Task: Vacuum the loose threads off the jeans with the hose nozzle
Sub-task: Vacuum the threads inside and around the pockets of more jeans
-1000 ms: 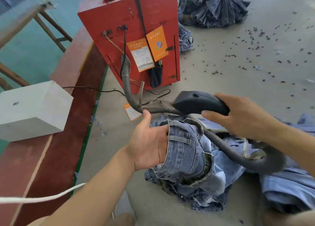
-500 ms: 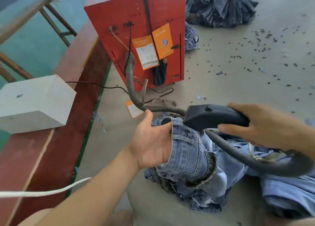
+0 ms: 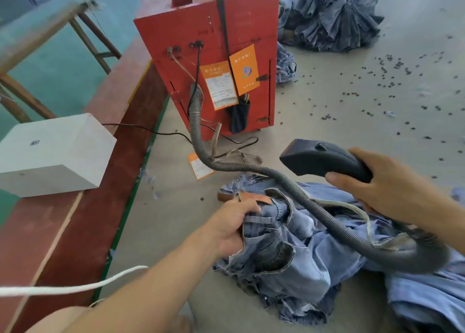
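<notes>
Our left hand [image 3: 235, 225] reaches in from the near left, forearm stretched diagonally across the grey surface [image 3: 176, 207], and its grip is clamped on the waistband of the jeans [image 3: 284, 252], fingers curled over the top edge just beside the brown leather patch [image 3: 254, 198]. The jeans lie crumpled at the near centre of the surface, waistband lifted slightly by that hand, with the rest of the pale denim spreading to the right.

Our right hand [image 3: 385, 189] comes in from the right, wrist bent downward, its grip wrapped round the rear of the black hose nozzle [image 3: 324, 160]: thumb underneath, fingers over the top. The nozzle is held in the air above the jeans, its flat mouth pointing left and away from us, not touching the fabric.

The grey ribbed hose [image 3: 297, 194] loops from behind our right hand across the denim, then climbs to the red machine box [image 3: 211, 43] at the far centre, which carries two orange tags [image 3: 244, 70]. A white box [image 3: 55, 154] sits on the red ledge at left. A white cord [image 3: 70, 286] crosses the near left. Dark scraps [image 3: 387, 81] dot the surface far right, beyond which lies a bundle of denim [image 3: 334, 15].
</notes>
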`<state>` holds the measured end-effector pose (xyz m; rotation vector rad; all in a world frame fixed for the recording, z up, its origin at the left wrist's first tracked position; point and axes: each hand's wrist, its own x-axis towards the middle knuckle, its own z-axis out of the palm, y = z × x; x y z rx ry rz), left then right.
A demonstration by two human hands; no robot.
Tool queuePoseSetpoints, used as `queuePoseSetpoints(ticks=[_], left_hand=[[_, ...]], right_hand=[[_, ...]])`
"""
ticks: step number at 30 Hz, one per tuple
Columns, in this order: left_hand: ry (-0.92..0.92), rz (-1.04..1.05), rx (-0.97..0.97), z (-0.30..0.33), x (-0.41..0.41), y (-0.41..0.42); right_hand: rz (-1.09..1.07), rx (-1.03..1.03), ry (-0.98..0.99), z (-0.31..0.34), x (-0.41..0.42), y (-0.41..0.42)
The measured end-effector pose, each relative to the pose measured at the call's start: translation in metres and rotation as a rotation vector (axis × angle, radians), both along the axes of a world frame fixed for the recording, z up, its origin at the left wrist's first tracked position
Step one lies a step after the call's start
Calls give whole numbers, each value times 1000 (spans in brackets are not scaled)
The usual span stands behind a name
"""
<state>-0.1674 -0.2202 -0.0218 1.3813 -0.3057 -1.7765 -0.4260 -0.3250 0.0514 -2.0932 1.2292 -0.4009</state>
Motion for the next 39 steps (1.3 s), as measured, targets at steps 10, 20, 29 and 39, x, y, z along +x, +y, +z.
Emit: queuePoseSetpoints(ticks=[10,20,29,39], left_hand=[[-62,-183,-120,7,4,5],[-145,-88,-12,12,-4,4],[-78,-74,-59,6,-11,8],[-36,0,-131,6,1,5]], right_hand=[[45,3,35,-7,9,5],[104,39,32,-2,8,10],[200,124,112,-3,21,14],[113,293,38,8,5,0]])
